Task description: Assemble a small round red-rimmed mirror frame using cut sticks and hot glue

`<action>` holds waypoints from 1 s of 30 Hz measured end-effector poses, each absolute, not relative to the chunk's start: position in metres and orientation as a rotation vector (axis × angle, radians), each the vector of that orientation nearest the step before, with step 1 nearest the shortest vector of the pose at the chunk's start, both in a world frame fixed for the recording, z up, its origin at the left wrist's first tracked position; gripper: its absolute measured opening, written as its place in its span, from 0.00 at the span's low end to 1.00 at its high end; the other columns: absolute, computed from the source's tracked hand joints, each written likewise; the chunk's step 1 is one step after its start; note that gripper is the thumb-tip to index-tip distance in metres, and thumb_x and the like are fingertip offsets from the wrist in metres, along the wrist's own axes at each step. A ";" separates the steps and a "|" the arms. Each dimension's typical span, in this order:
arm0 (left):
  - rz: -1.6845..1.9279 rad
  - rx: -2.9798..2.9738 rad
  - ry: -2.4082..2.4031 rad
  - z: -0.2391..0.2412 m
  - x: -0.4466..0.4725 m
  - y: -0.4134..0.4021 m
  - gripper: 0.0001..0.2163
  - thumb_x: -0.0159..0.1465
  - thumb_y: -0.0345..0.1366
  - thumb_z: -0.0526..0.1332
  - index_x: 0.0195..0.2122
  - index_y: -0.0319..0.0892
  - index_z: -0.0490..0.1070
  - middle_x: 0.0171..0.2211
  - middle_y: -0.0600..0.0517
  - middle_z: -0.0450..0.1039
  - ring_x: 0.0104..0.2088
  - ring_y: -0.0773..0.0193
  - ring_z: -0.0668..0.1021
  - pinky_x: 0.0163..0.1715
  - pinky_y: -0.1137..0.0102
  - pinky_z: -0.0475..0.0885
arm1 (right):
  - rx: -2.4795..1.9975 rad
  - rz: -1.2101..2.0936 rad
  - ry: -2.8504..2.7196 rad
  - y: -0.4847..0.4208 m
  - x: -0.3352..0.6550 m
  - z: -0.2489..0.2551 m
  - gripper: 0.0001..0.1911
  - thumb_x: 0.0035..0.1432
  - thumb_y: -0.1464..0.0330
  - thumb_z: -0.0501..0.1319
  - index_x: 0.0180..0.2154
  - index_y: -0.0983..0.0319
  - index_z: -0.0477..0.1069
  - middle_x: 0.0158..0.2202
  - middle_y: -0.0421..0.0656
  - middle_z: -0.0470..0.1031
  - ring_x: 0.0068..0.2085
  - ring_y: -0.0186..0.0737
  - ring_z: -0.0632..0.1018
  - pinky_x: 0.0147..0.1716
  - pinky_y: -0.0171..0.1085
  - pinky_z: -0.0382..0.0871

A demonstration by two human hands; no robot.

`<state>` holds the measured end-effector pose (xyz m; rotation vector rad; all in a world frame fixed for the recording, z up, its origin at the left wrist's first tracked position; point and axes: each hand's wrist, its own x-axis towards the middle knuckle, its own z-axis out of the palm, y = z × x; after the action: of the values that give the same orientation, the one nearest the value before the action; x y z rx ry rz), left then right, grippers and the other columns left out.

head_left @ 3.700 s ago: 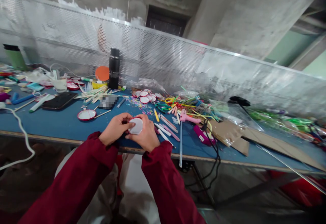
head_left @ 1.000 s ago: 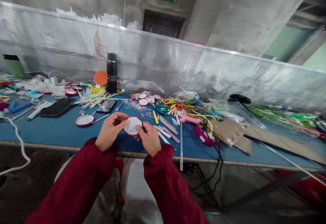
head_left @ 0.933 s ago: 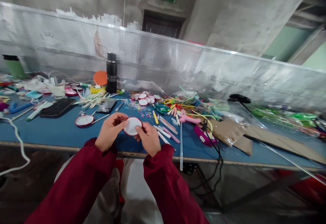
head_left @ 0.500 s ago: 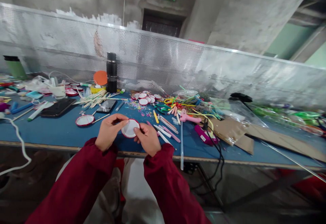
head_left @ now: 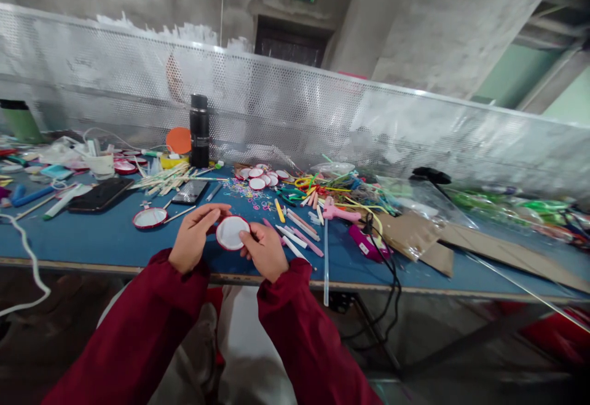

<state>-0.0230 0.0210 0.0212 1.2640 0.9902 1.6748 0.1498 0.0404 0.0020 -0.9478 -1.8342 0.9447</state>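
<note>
Round red-rimmed disc point(head_left: 229, 233): right hand point(head_left: 267, 252) pinches its right edge; left hand point(head_left: 192, 238) just left, grip indeterminable.

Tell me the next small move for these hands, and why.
Probably bring the left hand's thumb onto the left rim of the red-rimmed white disc to steady it: the right hand clearly pinches its right side, while any left-hand contact is unclear.

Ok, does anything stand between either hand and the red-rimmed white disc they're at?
Nothing visible does. The right hand holds the disc by its right edge, thumb on its face; the left hand is close by its left side, contact unclear.
</note>
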 end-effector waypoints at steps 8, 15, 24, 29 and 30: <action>1.718 1.408 1.215 0.023 -0.020 0.020 0.14 0.53 0.46 0.71 0.33 0.40 0.82 0.34 0.48 0.82 0.35 0.59 0.79 0.37 0.69 0.72 | -0.938 0.976 -1.828 0.038 0.150 0.005 0.10 0.64 0.63 0.57 0.32 0.61 0.71 0.19 0.35 0.71 0.20 0.31 0.73 0.21 0.28 0.63; 1.634 1.407 1.186 0.024 -0.020 0.021 0.19 0.54 0.50 0.70 0.39 0.40 0.81 0.35 0.48 0.81 0.33 0.61 0.77 0.32 0.71 0.71 | -0.964 1.030 -1.749 0.035 0.149 0.010 0.10 0.62 0.64 0.57 0.31 0.60 0.71 0.18 0.35 0.71 0.19 0.31 0.71 0.20 0.29 0.63; 1.392 1.579 1.149 0.021 -0.021 0.023 0.19 0.56 0.51 0.68 0.40 0.41 0.80 0.32 0.51 0.78 0.28 0.65 0.72 0.25 0.74 0.65 | -1.007 0.896 -1.743 0.038 0.150 0.006 0.12 0.64 0.62 0.57 0.30 0.59 0.68 0.19 0.36 0.72 0.20 0.33 0.73 0.21 0.30 0.65; 1.438 1.513 1.215 0.019 -0.023 0.025 0.17 0.55 0.50 0.68 0.35 0.39 0.78 0.26 0.55 0.74 0.25 0.68 0.69 0.23 0.74 0.62 | -0.988 0.873 -1.679 0.032 0.151 0.010 0.11 0.62 0.58 0.60 0.37 0.60 0.69 0.26 0.39 0.75 0.25 0.36 0.77 0.26 0.33 0.70; 1.459 1.471 1.230 0.019 -0.023 0.026 0.18 0.55 0.51 0.68 0.34 0.39 0.77 0.25 0.55 0.72 0.23 0.69 0.68 0.21 0.75 0.60 | -0.994 0.830 -1.650 0.028 0.154 0.012 0.13 0.61 0.58 0.61 0.40 0.60 0.69 0.28 0.40 0.77 0.28 0.37 0.78 0.29 0.34 0.72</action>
<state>-0.0228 0.0260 0.0188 1.4714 1.2304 1.4593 0.1538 0.0282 0.0125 -0.9935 -1.6501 0.8302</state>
